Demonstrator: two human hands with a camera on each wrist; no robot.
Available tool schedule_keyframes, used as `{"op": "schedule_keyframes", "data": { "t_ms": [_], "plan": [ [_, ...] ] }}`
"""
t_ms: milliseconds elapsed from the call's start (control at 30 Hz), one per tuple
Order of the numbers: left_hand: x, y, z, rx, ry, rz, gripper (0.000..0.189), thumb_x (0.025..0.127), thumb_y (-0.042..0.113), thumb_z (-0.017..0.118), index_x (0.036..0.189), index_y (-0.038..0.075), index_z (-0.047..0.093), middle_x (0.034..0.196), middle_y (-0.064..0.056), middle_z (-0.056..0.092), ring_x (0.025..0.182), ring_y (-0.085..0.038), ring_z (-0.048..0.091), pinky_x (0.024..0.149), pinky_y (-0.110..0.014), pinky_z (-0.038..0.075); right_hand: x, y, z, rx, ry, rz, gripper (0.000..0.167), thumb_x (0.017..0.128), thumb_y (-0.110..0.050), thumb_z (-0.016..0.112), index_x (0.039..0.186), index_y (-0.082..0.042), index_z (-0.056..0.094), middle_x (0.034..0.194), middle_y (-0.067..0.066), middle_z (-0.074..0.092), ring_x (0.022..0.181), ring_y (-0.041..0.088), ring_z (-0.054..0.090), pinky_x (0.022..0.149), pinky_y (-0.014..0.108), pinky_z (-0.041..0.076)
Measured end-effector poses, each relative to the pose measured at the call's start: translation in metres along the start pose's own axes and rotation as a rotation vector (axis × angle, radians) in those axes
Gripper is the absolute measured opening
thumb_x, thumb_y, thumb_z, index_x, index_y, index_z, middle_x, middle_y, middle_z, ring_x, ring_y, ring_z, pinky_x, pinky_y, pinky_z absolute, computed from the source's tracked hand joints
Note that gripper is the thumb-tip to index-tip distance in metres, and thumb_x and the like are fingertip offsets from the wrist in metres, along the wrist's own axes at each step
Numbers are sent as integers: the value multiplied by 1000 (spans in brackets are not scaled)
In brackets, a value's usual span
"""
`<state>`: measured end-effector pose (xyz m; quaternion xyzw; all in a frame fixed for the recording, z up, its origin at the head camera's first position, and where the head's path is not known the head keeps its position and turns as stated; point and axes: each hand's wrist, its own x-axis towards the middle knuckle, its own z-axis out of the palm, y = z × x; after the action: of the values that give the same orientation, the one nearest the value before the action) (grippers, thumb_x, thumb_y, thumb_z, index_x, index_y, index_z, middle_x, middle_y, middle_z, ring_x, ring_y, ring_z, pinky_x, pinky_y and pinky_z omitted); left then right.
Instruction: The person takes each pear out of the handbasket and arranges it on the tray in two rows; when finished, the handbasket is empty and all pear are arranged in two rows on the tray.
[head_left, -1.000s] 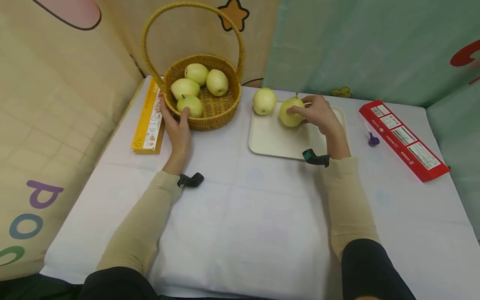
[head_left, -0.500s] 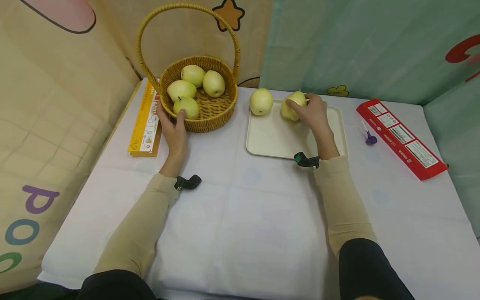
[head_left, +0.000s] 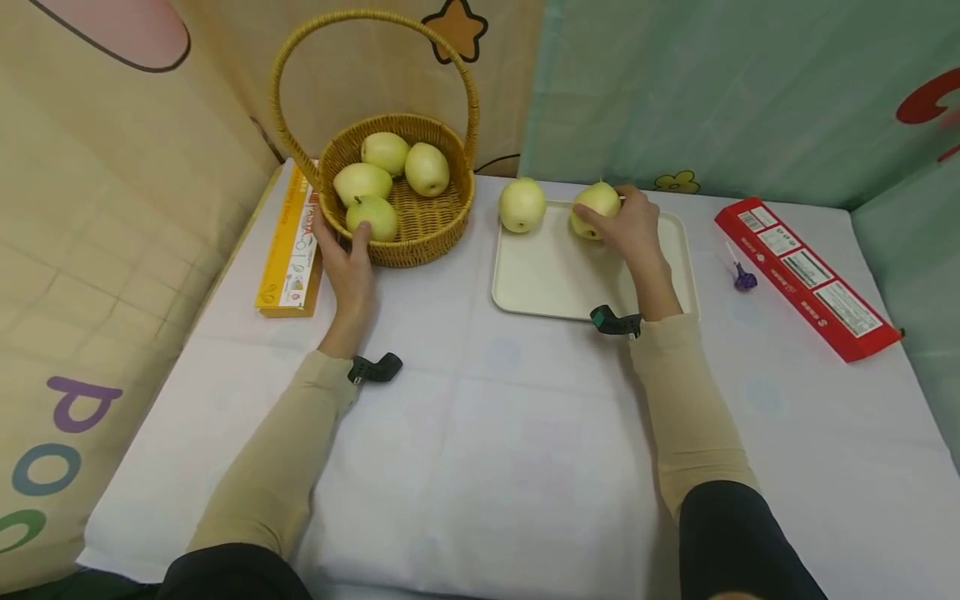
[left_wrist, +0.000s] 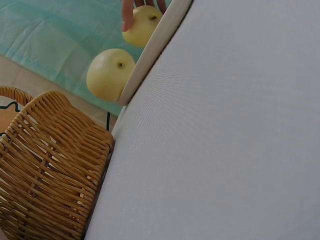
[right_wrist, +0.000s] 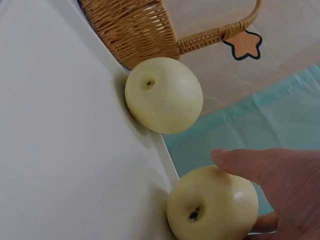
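Observation:
In the head view, my right hand (head_left: 636, 229) holds a pale yellow-green pear (head_left: 595, 208) at the back of a cream tray (head_left: 551, 283), thumb on the near side. The right wrist view shows the thumb on this pear (right_wrist: 210, 205); the other fingers are mostly hidden. To its left, another pear (head_left: 522, 205) sits at the tray's back left corner. My left hand (head_left: 348, 271) grips the near left side of a wicker basket (head_left: 438, 242), thumb up at the rim beside a pear (head_left: 372, 218). Several pears lie inside the basket.
A yellow pasta box (head_left: 288, 258) lies left of the basket, partly behind the left hand. Right of the tray are a purple-wrapped lollipop (head_left: 744, 279) and a long red box (head_left: 810, 279). The basket's tall handle (head_left: 472, 92) arches upward. Curtains (head_left: 712, 92) hang behind the white-covered table (head_left: 487, 467).
My right hand has shifted the pear slightly back and to the right over the tray. My left hand stays on the basket. The head view has moved a little.

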<state>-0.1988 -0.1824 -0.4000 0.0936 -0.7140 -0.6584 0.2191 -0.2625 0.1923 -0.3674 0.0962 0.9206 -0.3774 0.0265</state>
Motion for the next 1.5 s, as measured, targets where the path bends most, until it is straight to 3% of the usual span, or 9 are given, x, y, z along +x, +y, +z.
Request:
{"op": "schedule_keyframes", "data": {
  "t_ms": [133,333,633,1000,1100,1233,1367,1500],
  "plan": [
    [0,0,0,5,0,-6,79,103,24,55,168,9,14,176,-4,17,159,-7,19,124,-13,16,1,0,-1,-21,-24,3,97,93,-56,72,162,-1,33,158,25,44,147,43,32,115,58,41],
    [0,-1,1,-9,1,-7,79,102,23,55,168,9,14,176,-5,18,159,-8,20,124,-13,17,3,0,1,2,-12,-38,90,91,-49,76,157,1,41,155,25,47,145,44,33,114,58,40],
    [-1,0,1,-22,0,6,78,102,22,54,168,8,15,176,-4,19,159,-8,21,124,-13,18,5,3,4,-4,-50,-66,91,92,-53,74,157,1,41,155,24,49,143,46,36,113,58,41],
    [-2,2,2,-23,-3,25,78,101,21,55,167,5,16,175,-7,20,159,-9,22,124,-14,18,-2,-2,-14,-24,-150,-46,106,92,-59,70,167,-4,19,163,26,41,152,45,30,120,61,36],
    [-2,1,1,-24,-6,27,77,102,21,55,167,6,17,175,-7,20,159,-10,22,124,-14,19,-5,-6,-18,-1,-121,-65,104,93,-59,70,167,-4,20,163,26,42,154,43,31,119,58,38],
    [0,-1,1,-24,-5,23,77,102,22,55,167,7,17,175,-6,20,159,-10,22,124,-14,18,-11,-14,-21,54,-10,-140,97,92,-55,74,163,-4,33,160,22,47,149,37,43,122,53,36],
    [2,-3,1,-29,-1,15,77,102,24,54,167,8,17,175,-5,21,159,-9,23,124,-14,19,-17,-23,-23,126,117,-222,85,89,-52,79,155,-6,49,154,17,56,140,30,54,118,48,43],
    [0,-1,0,-32,-4,10,76,102,24,53,167,8,17,175,-4,21,158,-8,23,125,-15,19,-22,-31,-23,222,155,-262,76,88,-48,82,149,-10,57,151,10,60,136,25,59,110,42,52]
  ]
}}
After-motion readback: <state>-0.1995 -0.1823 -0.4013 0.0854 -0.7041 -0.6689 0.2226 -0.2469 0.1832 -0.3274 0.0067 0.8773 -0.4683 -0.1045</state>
